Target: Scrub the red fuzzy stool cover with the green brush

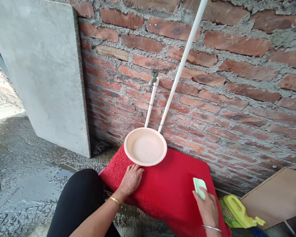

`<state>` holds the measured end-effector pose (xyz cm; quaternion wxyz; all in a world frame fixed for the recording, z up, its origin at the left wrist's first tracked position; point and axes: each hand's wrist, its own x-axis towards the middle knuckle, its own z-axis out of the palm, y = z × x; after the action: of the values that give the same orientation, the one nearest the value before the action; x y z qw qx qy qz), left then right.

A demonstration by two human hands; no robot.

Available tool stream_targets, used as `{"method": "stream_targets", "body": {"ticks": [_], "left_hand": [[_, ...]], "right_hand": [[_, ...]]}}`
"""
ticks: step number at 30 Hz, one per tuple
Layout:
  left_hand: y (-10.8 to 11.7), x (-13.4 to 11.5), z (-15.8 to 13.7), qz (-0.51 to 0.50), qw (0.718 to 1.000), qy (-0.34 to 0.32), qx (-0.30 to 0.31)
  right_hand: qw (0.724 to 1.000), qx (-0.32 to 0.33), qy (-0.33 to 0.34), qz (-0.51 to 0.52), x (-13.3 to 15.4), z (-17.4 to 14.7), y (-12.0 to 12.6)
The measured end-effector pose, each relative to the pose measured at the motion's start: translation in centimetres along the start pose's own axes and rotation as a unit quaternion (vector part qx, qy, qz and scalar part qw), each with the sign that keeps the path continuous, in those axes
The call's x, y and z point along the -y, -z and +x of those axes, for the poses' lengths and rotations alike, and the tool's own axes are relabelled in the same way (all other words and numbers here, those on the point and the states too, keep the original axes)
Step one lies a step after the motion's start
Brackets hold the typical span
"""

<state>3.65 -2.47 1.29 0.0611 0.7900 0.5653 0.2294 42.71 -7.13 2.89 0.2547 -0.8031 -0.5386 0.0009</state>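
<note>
A red, rug-like cloth [172, 194] drapes over a low table or bench against the wall. My left hand [131, 179] rests on it with slightly bent fingers, the tips just below the rim of a pale pink basin [146, 163]. Farther right, my right hand [208, 204] grips a pale green bar [199, 186], which looks like laundry soap, down at the cloth. The basin sits at the back left of the cloth; I cannot tell whether it holds water.
A grey tap [153, 79] on a white pipe stands above the basin, by a taller white pipe [181, 67] along the brick wall [236, 75]. A concrete slab [46, 75] leans at left over wet ground [17, 177]. At right are a yellow jug [236, 210] and a brown board [278, 197].
</note>
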Motion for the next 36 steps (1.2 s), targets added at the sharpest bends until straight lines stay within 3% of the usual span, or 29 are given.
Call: {"method": "stream_targets", "body": {"ticks": [3, 5, 8, 13, 15, 17, 21, 26, 30, 33, 36], "left_hand": [[-0.1, 0.1, 0.0, 0.004, 1.000, -0.003, -0.002], [-0.3, 0.2, 0.0, 0.011, 1.000, -0.004, -0.002], [-0.5, 0.4, 0.0, 0.020, 1.000, -0.009, -0.007], [-0.7, 0.8, -0.1, 0.026, 0.999, -0.019, -0.025], [-0.8, 0.9, -0.2, 0.025, 0.999, -0.021, -0.027], [-0.9, 0.9, -0.2, 0.027, 0.999, -0.020, -0.025], [-0.8, 0.8, -0.1, 0.029, 0.999, -0.020, -0.022], [-0.5, 0.5, 0.0, 0.032, 0.999, -0.019, -0.020], [-0.4, 0.4, 0.0, 0.033, 0.999, -0.019, -0.021], [-0.4, 0.5, 0.0, 0.031, 0.999, -0.021, -0.020], [-0.4, 0.5, 0.0, 0.031, 0.999, -0.020, -0.017]], "right_hand": [[0.998, -0.039, -0.036, -0.037, -2.6, -0.5, 1.7], [0.998, -0.043, -0.032, -0.025, -2.0, -1.1, 1.9], [0.999, 0.005, 0.016, 0.033, 2.2, -2.9, 0.5], [0.975, 0.128, 0.170, 0.070, 12.0, -7.4, -2.6], [0.967, 0.150, 0.200, 0.044, 14.3, -8.4, -3.2], [0.965, 0.158, 0.209, 0.020, 14.9, -8.6, -3.2], [0.977, 0.128, 0.171, -0.017, 11.1, -6.5, -2.3], [0.995, 0.062, 0.059, -0.060, 0.9, -3.7, 0.4], [0.993, 0.000, -0.044, -0.110, -5.9, -3.6, 2.7], [0.992, -0.034, -0.054, -0.108, -6.5, -4.2, 3.1], [0.999, -0.017, 0.015, -0.045, -2.6, -5.5, 1.9]]}}
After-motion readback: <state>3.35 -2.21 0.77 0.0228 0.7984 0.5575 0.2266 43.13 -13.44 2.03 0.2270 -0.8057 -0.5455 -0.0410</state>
